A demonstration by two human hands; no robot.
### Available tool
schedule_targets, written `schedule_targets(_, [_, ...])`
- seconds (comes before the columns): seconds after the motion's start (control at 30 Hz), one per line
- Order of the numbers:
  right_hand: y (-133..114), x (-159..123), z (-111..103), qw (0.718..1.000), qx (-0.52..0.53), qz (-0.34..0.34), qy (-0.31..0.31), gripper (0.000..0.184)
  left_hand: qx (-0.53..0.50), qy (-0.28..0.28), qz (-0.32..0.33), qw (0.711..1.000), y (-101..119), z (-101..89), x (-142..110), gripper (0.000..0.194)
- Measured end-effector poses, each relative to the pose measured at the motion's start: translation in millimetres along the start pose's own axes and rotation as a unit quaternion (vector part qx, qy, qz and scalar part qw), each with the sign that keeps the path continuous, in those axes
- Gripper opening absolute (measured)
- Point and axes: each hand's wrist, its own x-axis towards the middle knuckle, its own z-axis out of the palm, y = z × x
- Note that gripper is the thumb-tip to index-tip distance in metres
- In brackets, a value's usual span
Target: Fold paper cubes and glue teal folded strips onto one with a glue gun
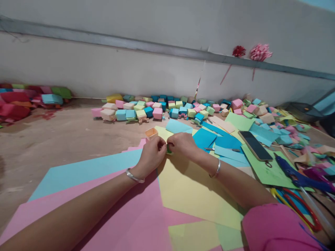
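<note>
1. Step in hand, by the look: close two-handed fingertip work on a small green piece (169, 150); fold or press, can't tell, b/c fingers hide most of it.
2. Next move seems to call for a light, steady pinch w/ both hands.
3. The piece is b/w the fingertips, over the yellow sheet (191, 191), nr its upper-left edge.
4. L hand (154, 151): thumb & forefinger pressed together, seemingly pinching the piece's left side. Forearm slants up from the lower-left corner of view.
5. R hand (181, 143): back up, fingers curled, tips apparently nipping the right side. Forearm comes in from lower right.
6. Open orange box (151, 132): just beyond L hand, past the yellow sheet's upper-left corner.
7. Brown work surface (78, 139) (table or floor, can't tell): paper blocks (157, 113) line its wall-side edge; phone (253, 145) & glue gun (288, 169) sit toward its right edge.
</note>
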Motion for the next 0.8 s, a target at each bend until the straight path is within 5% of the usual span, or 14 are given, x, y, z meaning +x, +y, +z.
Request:
schedule_targets(0.3, [3,1,5,0.999,0.014,-0.030,0.025,0.023,-0.014,0.001,0.014,1.000,3,-2.5,1,0.013])
schedule_targets(0.5, [3,1,9,0.989,0.129,-0.011,0.067,0.021,0.024,0.002,0.021,0.999,1,-4.1,5,0.017])
schedule_targets(0.8, [2,3,7,0.961,0.273,0.013,0.046,0.024,0.133,0.041,0.077,0.987,-9,-4.0,7,0.019])
